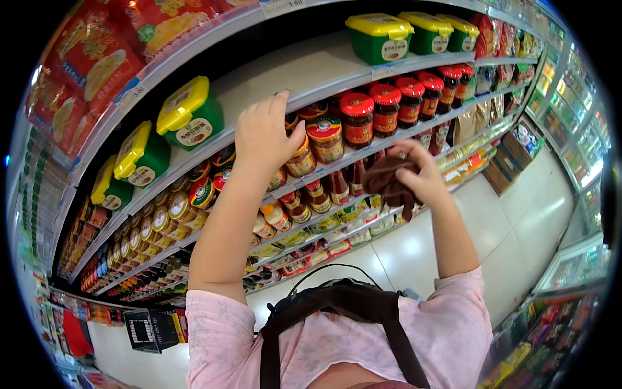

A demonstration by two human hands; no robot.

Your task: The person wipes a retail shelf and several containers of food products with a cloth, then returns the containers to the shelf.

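My left hand (262,129) rests at the front edge of a shelf (278,71), its fingers stretched over the bare stretch of board and the thumb apart. Nothing shows in it. Crumpled in my right hand (420,170) is a dark brown cloth (391,181), held in front of the lower jar rows. Left of my left hand stand green tubs with yellow lids (190,113); more green tubs (381,40) are farther right on that board. Just below the board are jars with red lids (357,120) and a jar with a patterned lid (325,138).
Red packets (97,58) fill the shelf at upper left. Lower shelves hold sauce bottles (338,187) and rows of gold-lidded jars (181,209). Cardboard boxes (512,159) sit on the tiled floor (476,223) at right, near glass-fronted coolers (580,136). A black crate (150,329) is at lower left.
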